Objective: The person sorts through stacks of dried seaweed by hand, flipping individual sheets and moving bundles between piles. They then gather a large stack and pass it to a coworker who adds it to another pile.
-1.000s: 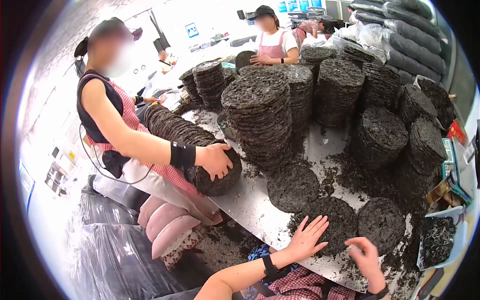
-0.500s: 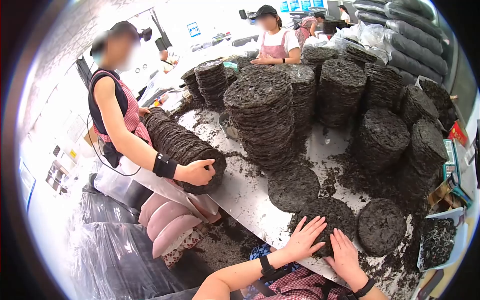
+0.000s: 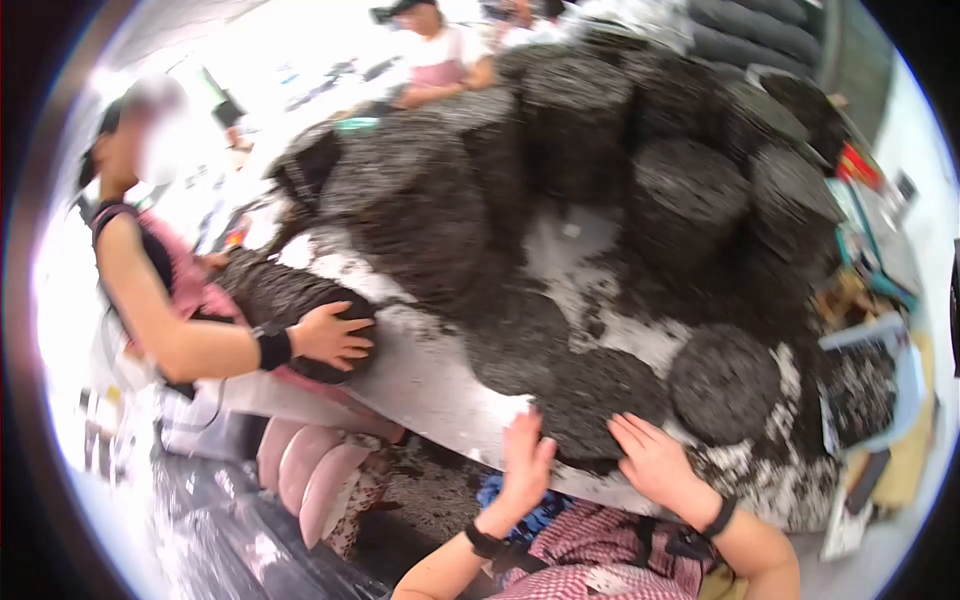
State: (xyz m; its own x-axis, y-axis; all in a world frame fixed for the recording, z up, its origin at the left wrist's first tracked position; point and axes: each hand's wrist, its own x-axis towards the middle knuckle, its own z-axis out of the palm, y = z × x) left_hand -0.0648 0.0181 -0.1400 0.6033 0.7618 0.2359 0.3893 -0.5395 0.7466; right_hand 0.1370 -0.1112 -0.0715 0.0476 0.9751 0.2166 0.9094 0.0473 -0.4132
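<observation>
A dark, round, flat disc (image 3: 605,400) of dried seaweed-like sheets lies near the table's front edge. At its left edge is my left hand (image 3: 525,465), fingers extended and nothing gripped. My right hand (image 3: 655,465) rests its spread fingertips on the disc's front right part. Another round disc (image 3: 725,383) lies to the right, and one more (image 3: 520,345) overlaps behind on the left. Behind them rises a tall dark stack (image 3: 410,210). The view is blurred by motion.
On the left, a co-worker's hand (image 3: 333,335) rests on the end of a stack lying sideways (image 3: 285,290). Another person (image 3: 440,55) stands across the table (image 3: 420,370). More stacks (image 3: 690,190) stand behind, and a blue bin (image 3: 905,385) of dark scraps is at right.
The view has shifted, so things sit further left and higher. My left hand has moved off the disc's top to its left edge. The co-worker's fingers have spread.
</observation>
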